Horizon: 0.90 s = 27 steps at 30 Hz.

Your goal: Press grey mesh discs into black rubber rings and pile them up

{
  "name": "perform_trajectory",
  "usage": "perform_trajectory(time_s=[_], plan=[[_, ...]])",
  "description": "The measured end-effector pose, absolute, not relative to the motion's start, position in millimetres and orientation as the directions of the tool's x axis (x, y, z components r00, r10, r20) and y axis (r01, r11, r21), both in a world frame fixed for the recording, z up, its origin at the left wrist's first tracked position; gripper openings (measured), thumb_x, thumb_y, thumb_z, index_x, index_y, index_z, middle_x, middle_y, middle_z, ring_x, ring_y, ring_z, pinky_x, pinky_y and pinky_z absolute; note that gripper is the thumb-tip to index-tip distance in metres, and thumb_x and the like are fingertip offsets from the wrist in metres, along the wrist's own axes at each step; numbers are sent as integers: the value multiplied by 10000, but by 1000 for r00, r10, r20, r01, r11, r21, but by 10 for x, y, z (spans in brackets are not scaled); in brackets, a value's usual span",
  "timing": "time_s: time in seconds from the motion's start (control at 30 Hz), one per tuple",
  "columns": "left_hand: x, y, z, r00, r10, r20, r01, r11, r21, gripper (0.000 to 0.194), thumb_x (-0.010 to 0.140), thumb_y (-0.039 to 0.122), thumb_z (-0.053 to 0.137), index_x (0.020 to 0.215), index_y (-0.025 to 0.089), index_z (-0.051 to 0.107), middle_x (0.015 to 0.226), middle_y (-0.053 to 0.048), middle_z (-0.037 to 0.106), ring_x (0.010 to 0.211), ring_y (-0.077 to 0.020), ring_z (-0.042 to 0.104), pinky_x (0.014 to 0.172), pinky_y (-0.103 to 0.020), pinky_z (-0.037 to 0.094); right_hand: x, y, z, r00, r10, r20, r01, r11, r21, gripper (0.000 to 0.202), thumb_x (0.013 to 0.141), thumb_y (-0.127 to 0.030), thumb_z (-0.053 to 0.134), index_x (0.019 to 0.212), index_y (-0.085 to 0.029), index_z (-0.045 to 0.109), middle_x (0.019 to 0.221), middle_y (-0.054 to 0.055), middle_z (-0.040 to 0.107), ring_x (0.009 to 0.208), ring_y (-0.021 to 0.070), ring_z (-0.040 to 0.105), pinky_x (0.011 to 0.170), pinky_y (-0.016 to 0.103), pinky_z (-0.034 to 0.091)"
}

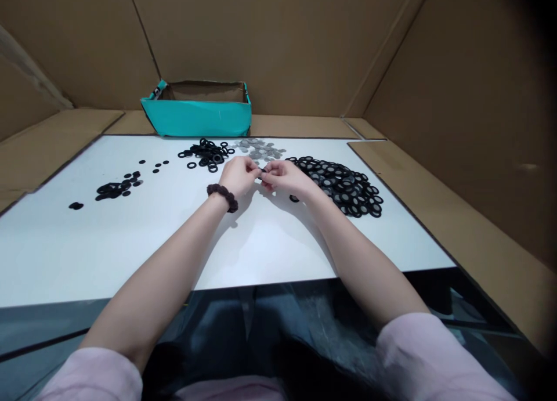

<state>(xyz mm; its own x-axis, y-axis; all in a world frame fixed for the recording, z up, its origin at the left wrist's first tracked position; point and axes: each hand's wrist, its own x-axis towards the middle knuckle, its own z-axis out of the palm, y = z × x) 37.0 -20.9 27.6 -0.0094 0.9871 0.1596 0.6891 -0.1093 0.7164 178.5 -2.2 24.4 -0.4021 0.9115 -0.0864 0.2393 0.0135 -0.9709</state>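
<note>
My left hand (pixel 238 174) and my right hand (pixel 282 176) meet over the middle of the white board, fingertips pinched around one small black ring (pixel 261 172). Just right of my right hand spreads a large pile of black rings with grey centres (pixel 343 186). Beyond my left hand lies a heap of open black rings (pixel 206 152). Behind both hands are scattered grey discs (pixel 260 148). Small solid black discs (pixel 115 189) sit in a loose group at the left.
A turquoise open box (pixel 200 118) stands behind the back edge of the white board (pixel 174 232). Tall cardboard walls (pixel 278 47) enclose the back and sides. A few separate black discs (pixel 76 206) lie at the far left.
</note>
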Motion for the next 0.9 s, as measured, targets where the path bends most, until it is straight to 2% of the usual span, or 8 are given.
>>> perform_trajectory(time_s=[0.1,0.3,0.43,0.57,0.7,0.8,0.9], plan=[[345,-189,242,17,993,115,625,-100,774,99,690,216,578,648,151,639,658,-31,638,686,-157,560,698,-272,434,1810,-31,259,-456,883,-113,313,41,-949,218,795,-25,553,612,-138,515,524,1,597,454,71,532,464,170,424],[364,-185,213,-17,999,-28,409,32,912,99,651,240,629,662,145,654,584,-7,600,555,-117,503,575,-256,406,1803,-30,215,-389,921,-8,388,155,-909,208,757,-16,542,601,-152,523,480,-25,568,433,76,511,454,174,392],[350,-175,230,-68,997,-28,366,51,929,87,645,227,645,618,145,634,564,-6,591,557,-117,506,582,-259,406,1792,-13,204,-371,929,-11,313,114,-943,180,746,-27,572,622,-150,531,490,-19,585,439,81,527,466,179,426],[332,-145,244,-32,996,-78,277,84,957,123,690,222,617,602,136,624,615,-38,633,608,-123,544,624,-267,416,1793,7,217,-288,957,27,209,91,-974,171,749,-29,601,636,-138,534,505,-14,590,437,71,534,465,169,443],[383,-131,200,-89,996,-17,274,41,961,126,717,233,605,654,126,628,671,-60,663,659,-141,586,669,-276,440,1748,1,194,-230,973,-1,135,31,-990,176,760,-61,631,632,-132,534,510,-15,583,426,58,527,457,156,445],[435,-146,161,-167,980,110,381,-39,924,128,734,229,585,737,116,646,700,-59,666,682,-145,605,703,-269,450,1687,-25,181,-191,978,-85,40,-79,-996,175,787,-74,619,638,-126,544,533,-6,587,441,60,536,494,175,485],[461,-171,158,-192,957,215,513,-89,854,165,761,224,549,789,113,666,755,-63,678,728,-150,606,746,-272,451,1667,-51,208,-245,953,-181,-26,-193,-981,198,831,-64,570,641,-117,546,554,13,601,469,70,567,538,197,520]])
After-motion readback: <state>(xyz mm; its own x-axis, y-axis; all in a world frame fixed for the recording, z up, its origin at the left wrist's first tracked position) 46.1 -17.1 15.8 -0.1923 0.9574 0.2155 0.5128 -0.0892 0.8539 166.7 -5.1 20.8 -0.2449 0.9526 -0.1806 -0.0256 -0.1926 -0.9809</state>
